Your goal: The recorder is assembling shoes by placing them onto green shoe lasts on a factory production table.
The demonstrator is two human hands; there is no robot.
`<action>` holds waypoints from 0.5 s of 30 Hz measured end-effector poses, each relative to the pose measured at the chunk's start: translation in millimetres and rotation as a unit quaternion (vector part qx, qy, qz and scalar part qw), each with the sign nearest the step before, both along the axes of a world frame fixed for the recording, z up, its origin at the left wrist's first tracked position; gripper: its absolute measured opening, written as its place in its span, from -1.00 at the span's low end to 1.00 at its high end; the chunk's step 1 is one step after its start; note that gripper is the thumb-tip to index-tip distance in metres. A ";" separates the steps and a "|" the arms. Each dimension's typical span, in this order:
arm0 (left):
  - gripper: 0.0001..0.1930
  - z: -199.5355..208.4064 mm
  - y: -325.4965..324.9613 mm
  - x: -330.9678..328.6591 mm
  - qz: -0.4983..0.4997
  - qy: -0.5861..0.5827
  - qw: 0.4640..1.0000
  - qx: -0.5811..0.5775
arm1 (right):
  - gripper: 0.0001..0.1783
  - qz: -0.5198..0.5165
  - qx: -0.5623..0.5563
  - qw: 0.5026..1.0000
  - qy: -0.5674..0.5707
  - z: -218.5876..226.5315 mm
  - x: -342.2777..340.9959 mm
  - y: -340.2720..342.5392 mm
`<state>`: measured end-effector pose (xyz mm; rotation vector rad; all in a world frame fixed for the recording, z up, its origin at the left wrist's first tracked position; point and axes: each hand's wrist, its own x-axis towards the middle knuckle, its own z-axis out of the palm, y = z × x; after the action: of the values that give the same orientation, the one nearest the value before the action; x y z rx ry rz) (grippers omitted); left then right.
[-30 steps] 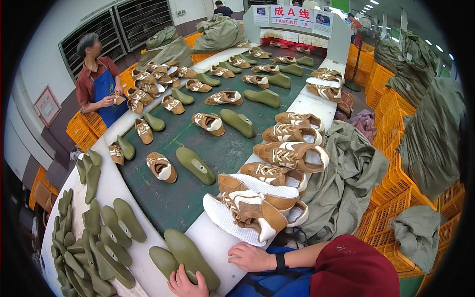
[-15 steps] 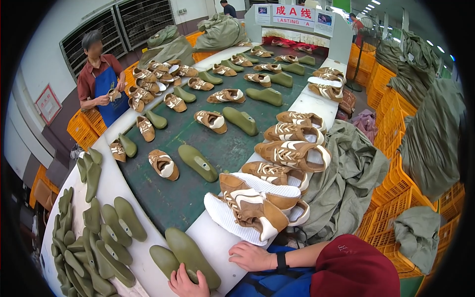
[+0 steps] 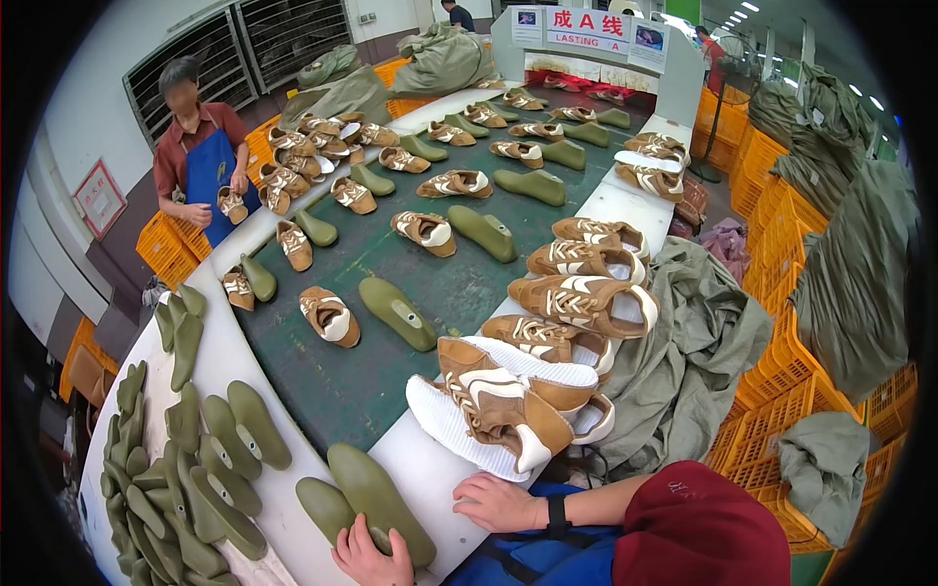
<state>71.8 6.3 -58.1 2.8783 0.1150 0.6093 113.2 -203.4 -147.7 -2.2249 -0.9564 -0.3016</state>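
Two olive-green shoe lasts, a shorter one (image 3: 322, 506) and a longer one (image 3: 376, 498), lie side by side on the white table edge in front of me. My left hand (image 3: 373, 555) is closed over their near end, its thumb and fingers around the longer last. Flat on the white edge to the right, my right hand (image 3: 498, 503) lies with fingers stretched out and nothing in it. Just beyond it, brown-and-white sneakers (image 3: 498, 400) are piled on their sides, white soles partly showing. More sneakers (image 3: 586, 303) line the right edge.
Many loose lasts (image 3: 186, 488) cover the table at left. Sneakers and lasts stand in pairs on the green conveyor (image 3: 293, 376). Across it, a person in a blue apron (image 3: 210, 176) holds a sneaker. Orange crates (image 3: 743, 439) and grey-green cloth (image 3: 684, 352) stand at right.
The view shifts slightly. Across the conveyor, the person's hands have moved apart, with the sneaker lowered in one of them. My own hands stay nearly where they were.
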 end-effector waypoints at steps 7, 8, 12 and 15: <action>-0.55 1.9 -2.0 0.8 0.003 0.002 1.000 0.002 | -0.80 0.001 -0.007 1.000 0.005 -1.6 0.2 0.1; -0.55 1.1 -2.0 1.1 0.003 0.000 1.000 0.002 | -0.80 0.001 -0.008 1.000 0.005 -1.6 0.8 -0.6; -0.55 1.4 -1.6 1.2 0.002 0.002 1.000 -0.002 | -0.80 0.002 -0.005 1.000 0.003 -1.7 0.4 -0.2; -0.55 1.8 -2.1 1.5 0.002 0.000 1.000 -0.004 | -0.80 0.000 -0.005 1.000 0.002 -0.9 0.4 -0.7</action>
<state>73.3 4.2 -56.4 2.8716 0.1232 0.6074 113.6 -204.1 -148.5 -2.2349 -0.9570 -0.2932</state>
